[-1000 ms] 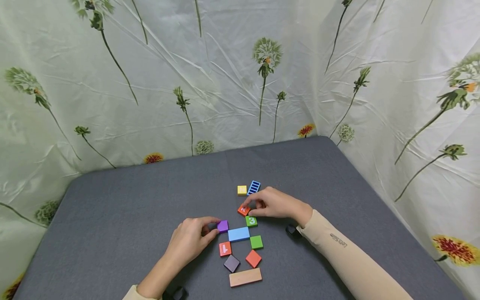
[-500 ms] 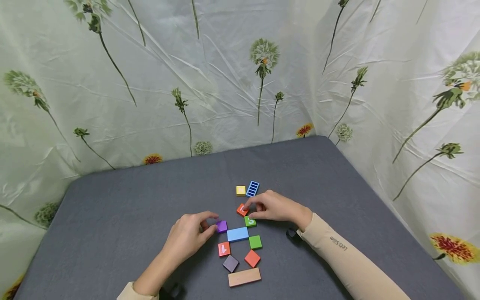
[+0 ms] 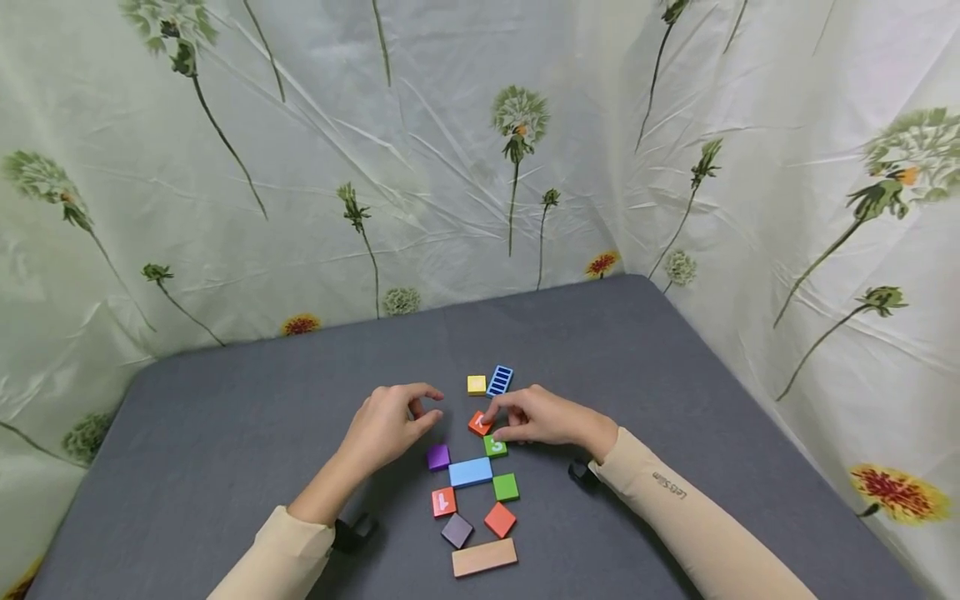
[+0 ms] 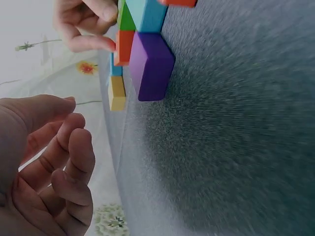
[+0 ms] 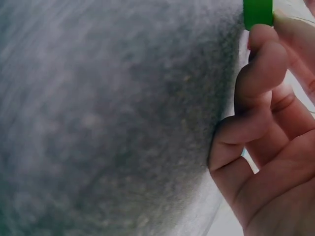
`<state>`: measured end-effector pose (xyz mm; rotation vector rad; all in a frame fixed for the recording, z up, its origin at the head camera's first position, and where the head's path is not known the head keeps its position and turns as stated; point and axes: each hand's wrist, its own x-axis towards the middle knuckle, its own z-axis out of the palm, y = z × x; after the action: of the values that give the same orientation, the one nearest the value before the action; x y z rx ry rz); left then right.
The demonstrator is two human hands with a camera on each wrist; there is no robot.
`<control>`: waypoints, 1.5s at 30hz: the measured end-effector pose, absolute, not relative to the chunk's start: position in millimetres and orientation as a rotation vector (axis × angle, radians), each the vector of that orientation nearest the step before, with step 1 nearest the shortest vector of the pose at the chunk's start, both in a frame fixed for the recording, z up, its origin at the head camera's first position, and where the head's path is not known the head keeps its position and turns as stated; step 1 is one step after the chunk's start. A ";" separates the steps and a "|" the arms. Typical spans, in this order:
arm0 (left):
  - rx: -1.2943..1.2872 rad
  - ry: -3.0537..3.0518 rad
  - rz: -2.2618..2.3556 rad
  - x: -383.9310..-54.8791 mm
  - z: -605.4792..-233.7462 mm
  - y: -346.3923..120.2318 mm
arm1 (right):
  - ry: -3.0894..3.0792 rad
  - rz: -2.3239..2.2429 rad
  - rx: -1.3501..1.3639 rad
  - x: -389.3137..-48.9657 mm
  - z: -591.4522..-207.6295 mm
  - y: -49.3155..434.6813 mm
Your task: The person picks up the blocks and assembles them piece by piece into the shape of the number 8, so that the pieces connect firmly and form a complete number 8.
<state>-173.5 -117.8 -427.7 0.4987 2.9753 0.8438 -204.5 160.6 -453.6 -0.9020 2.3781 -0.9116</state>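
Observation:
My left hand (image 3: 393, 421) is raised off the table beyond the purple block (image 3: 438, 457), thumb and fingertips apart, holding nothing. In the left wrist view that purple block (image 4: 151, 66) sits apart from the hand. My right hand (image 3: 543, 419) touches the orange-red numbered block (image 3: 477, 423) with its index fingertip. Its thumb rests by the green numbered block (image 3: 495, 447), just below; the other fingers are bent. A light blue rectangular block (image 3: 471, 472) lies at the lower corners of the purple and green blocks. The right wrist view shows only a green block (image 5: 258, 12) at the fingertips.
Beyond the hands lie a yellow block (image 3: 476, 385) and a blue striped block (image 3: 499, 381). Nearer me are a red numbered block (image 3: 443, 502), a plain green block (image 3: 506, 487), a dark purple block (image 3: 457, 531), a red block (image 3: 500, 520) and a wooden plank (image 3: 484, 558).
My left hand has let go of the purple block and moved up and away from it. My right hand stays at the orange-red block, its fingers shifting slightly.

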 end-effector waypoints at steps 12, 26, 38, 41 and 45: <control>0.486 2.917 0.878 -207.8 -443.7 -101.4 | 2.374 -0.899 -0.924 -205.9 -459.9 160.9; 0.480 2.866 0.813 -230.4 -448.4 -84.3 | 2.394 -0.905 -0.918 -201.9 -456.2 162.1; 0.462 2.864 0.798 -238.4 -451.3 -75.8 | 2.420 -0.884 -0.963 -202.2 -458.1 162.5; 0.449 2.859 0.807 -238.6 -452.1 -75.3 | 2.428 -0.873 -0.972 -202.5 -458.9 162.4; 0.437 2.856 0.801 -238.8 -453.1 -74.3 | 2.430 -0.870 -0.968 -202.4 -458.6 162.2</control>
<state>-238.8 -74.3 -453.1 0.4366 2.8560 0.8009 -202.4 162.2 -458.6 -0.9677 2.4298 -0.8696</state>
